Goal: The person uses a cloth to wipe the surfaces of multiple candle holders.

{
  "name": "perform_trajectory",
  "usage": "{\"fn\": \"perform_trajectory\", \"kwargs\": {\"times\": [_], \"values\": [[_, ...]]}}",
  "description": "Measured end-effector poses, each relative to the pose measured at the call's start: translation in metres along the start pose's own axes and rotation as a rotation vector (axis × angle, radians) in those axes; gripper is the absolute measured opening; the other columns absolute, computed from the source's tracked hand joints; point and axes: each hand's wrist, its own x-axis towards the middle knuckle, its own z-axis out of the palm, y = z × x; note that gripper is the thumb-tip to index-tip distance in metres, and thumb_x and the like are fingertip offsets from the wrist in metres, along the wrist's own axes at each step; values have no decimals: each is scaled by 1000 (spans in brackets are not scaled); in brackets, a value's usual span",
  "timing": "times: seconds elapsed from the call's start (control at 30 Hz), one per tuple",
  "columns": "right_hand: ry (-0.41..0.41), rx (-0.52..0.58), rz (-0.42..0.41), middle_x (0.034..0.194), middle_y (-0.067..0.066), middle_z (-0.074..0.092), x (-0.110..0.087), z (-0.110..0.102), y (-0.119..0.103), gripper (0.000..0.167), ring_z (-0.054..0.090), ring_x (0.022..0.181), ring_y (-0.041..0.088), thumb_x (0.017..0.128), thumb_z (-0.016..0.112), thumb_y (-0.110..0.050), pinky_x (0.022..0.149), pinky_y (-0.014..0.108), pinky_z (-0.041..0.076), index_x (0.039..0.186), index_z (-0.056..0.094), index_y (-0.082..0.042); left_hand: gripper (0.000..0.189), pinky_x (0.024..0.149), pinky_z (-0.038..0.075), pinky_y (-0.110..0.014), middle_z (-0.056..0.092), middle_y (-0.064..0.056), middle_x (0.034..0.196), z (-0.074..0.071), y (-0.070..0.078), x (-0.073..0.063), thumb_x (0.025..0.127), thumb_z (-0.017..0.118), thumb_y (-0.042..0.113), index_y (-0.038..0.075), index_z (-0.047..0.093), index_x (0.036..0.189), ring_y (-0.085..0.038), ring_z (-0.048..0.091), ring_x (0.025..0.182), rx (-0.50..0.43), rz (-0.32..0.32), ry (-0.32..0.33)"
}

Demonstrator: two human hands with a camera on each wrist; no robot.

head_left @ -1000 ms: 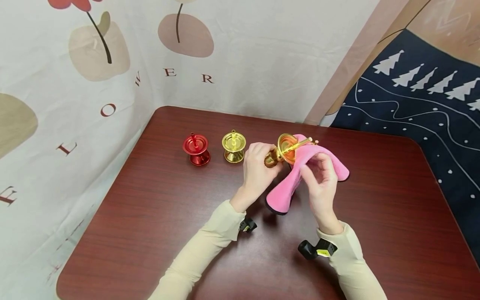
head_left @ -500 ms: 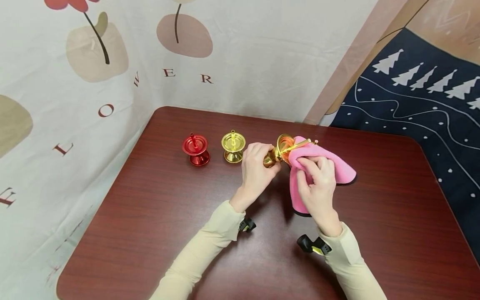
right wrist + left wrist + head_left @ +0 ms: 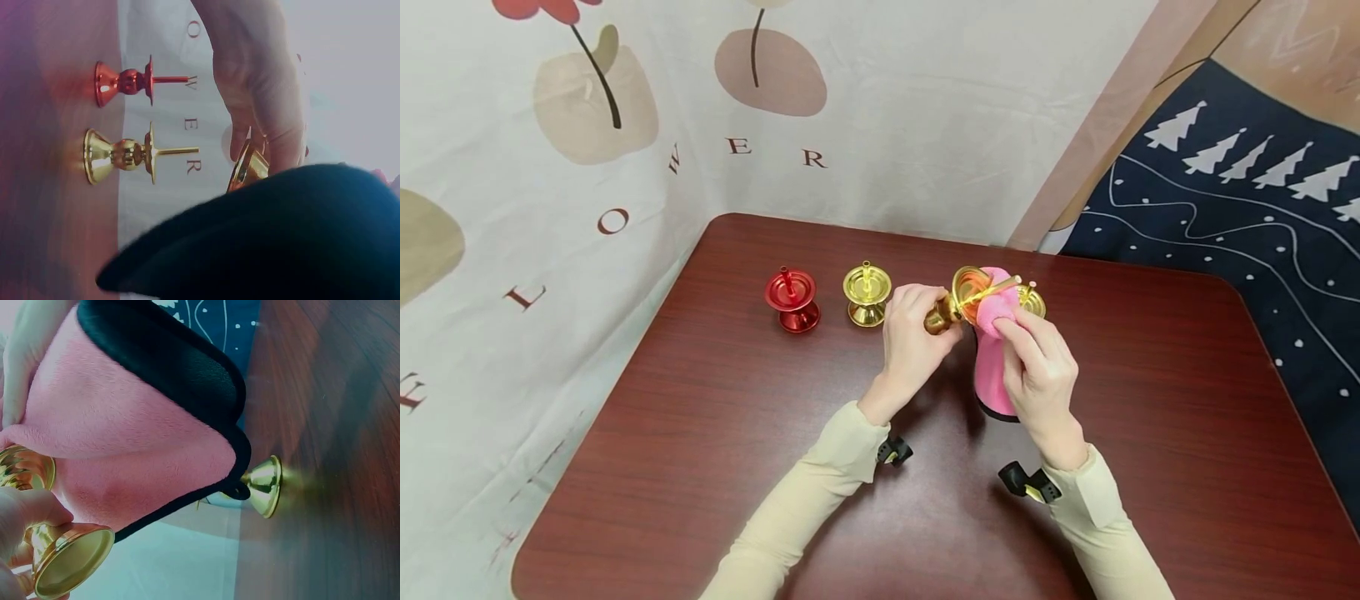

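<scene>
My left hand (image 3: 912,337) grips a gold candle holder (image 3: 942,317) by its stem, tilted so that its dish and spike lean to the right. In the left wrist view the flared base (image 3: 74,562) of that holder shows below the fingers. With my right hand (image 3: 1043,379) I pinch a pink cloth (image 3: 996,371) with black edging and press a fold of it against the inside of the dish. The cloth's lower part hangs down above the table. Its dark side (image 3: 269,244) hides the right fingers in the right wrist view.
A red candle holder (image 3: 791,292) and a gold one (image 3: 867,287) stand upright to the left on the brown table (image 3: 715,400). Another gold candle holder (image 3: 1032,302) stands behind the right hand, partly covered. A white printed curtain (image 3: 925,167) borders the table's back.
The right hand has gathered the cloth and pushed it into the dish. The cloth's right flap has folded away, uncovering the gold holder behind. The left hand stays nearly still.
</scene>
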Motion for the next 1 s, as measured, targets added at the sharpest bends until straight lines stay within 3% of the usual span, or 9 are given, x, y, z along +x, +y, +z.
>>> {"fn": "perform_trajectory", "kwargs": {"times": [0.13, 0.23, 0.37, 0.53, 0.63, 0.77, 1.0], "values": [[-131, 106, -27, 100, 20, 64, -1, -4, 4, 21, 57, 93, 36, 86, 64, -17, 93, 28, 42, 96, 68, 1, 32, 82, 41, -37, 66, -6, 88, -1, -1, 0, 61, 80, 11, 4, 67, 90, -24, 55, 92, -45, -4, 18], [-232, 139, -66, 106, 21, 61, 0, -9, 8, 23, 54, 98, 38, 89, 60, -18, 98, 28, 38, 100, 67, 0, 32, 83, 42, -38, 66, -7, 87, -1, -3, -2, 61, 79, 10, 3, 67, 90, -25, 55, 91, -67, -7, 22], [-278, 130, -97, 105, 19, 63, 2, -15, 14, 21, 57, 95, 36, 93, 50, -9, 97, 26, 39, 99, 69, -1, 34, 83, 42, -37, 66, -7, 88, -1, -5, -4, 60, 80, 9, 2, 67, 91, -25, 55, 91, -75, -10, 8], [-315, 91, -95, 99, 18, 65, 8, -24, 23, 24, 59, 92, 34, 84, 51, 10, 96, 26, 40, 96, 70, 0, 34, 83, 41, -38, 66, -7, 90, -1, -5, -5, 60, 78, 10, 3, 68, 92, -25, 54, 93, -95, 3, -9], [-302, 47, -73, 98, 18, 67, 12, -27, 27, 26, 59, 93, 35, 77, 57, 17, 96, 27, 39, 92, 70, 0, 33, 83, 40, -41, 66, -7, 90, -2, -4, -5, 61, 78, 12, 4, 69, 92, -24, 54, 93, -114, 23, -33], [-233, -28, -35, 97, 18, 67, 14, -27, 29, 25, 58, 94, 36, 77, 59, 19, 95, 29, 41, 90, 70, 0, 32, 85, 39, -43, 66, -6, 89, -3, -2, -5, 61, 78, 15, 5, 69, 91, -23, 54, 91, -126, 41, -71], [-158, -99, 20, 96, 19, 64, 10, -25, 26, 30, 58, 86, 34, 76, 53, 19, 93, 20, 41, 102, 59, 5, 32, 84, 39, -42, 66, -6, 89, -5, 1, -4, 62, 79, 15, 6, 69, 91, -23, 54, 92, -134, 35, -73]]}}
